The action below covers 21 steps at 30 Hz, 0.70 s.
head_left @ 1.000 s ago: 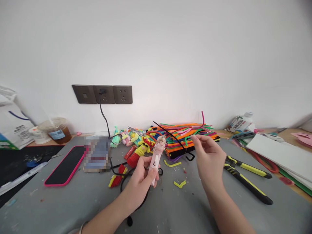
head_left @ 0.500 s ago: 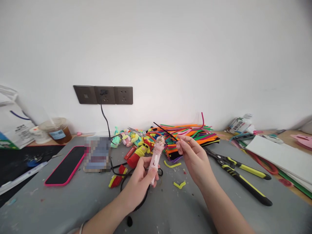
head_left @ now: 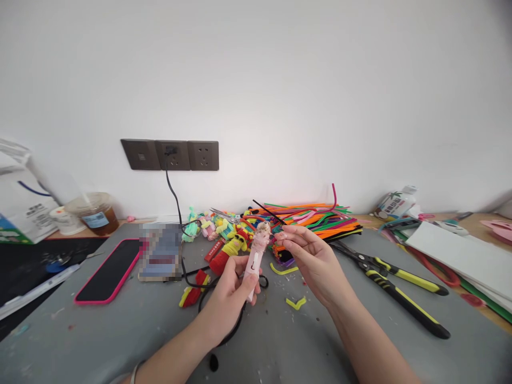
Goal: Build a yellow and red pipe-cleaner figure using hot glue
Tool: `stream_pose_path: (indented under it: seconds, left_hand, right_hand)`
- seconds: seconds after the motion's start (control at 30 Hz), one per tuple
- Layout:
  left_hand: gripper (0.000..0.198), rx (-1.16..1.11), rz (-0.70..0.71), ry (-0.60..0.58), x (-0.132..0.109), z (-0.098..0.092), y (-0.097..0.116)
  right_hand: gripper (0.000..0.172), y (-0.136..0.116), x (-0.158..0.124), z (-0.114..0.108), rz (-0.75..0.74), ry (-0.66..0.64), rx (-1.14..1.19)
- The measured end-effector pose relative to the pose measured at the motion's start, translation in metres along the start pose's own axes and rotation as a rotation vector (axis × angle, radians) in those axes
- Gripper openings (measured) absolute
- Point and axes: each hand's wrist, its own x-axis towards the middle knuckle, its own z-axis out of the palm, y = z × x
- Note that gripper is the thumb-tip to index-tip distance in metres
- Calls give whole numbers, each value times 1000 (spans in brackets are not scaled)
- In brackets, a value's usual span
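Note:
My left hand (head_left: pixel 234 290) is closed around a slim pink tool (head_left: pixel 256 261) with a slotted slider on its side and a knobbly, glittery upper end. It is held upright with a slight tilt. My right hand (head_left: pixel 310 256) has its thumb and fingers pinched together just right of the tool's upper end; what they hold is too small to make out. A thin black stick (head_left: pixel 269 212) runs behind those fingertips. Behind my left hand is a red and yellow fuzzy figure (head_left: pixel 230 253). Colourful pipe cleaners (head_left: pixel 320 213) lie in a pile behind both hands.
Left stand a pink-cased phone (head_left: pixel 110 272), a second, blurred-out device (head_left: pixel 160 253) and a drink cup (head_left: pixel 98 216). A black cord (head_left: pixel 174 194) runs down from the wall socket. Long-handled shears (head_left: pixel 392 288) and white sheets (head_left: pixel 460 256) lie right. Yellow scraps (head_left: pixel 296 304) dot the grey mat.
My right hand has moved a little left, bringing its pinched fingertips closer to the pink tool's upper end. My left hand keeps its hold, almost unmoved.

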Motion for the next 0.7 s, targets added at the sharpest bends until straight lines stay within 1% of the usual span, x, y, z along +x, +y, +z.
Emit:
stream_pose_path:
  seconds: [0.17,0.33,0.4,0.5,0.57,0.7]
  left_hand:
    - [55,-10,-2,5,1,0,1]
    - [56,-11,-2,8,0,2,3]
    - [56,-11,-6,10,0,2,3]
    - [56,-9,-14,10,0,2,3]
    - [55,-8,-17,8,0,1,3]
    - [54,-12,-21,-1,0,-1,2]
  right_hand:
    - [37,3,1,-2,9,41,-17]
    - [32,7,1,-6,3,96,-65]
    - [33,7,1,-7,-38,104,-98]
    - [43,6,2,-9,-135,132,-134]
    - [46,6,2,-10,-179,139,-138]
    - [49,6,1,-11,-277,92,-211]
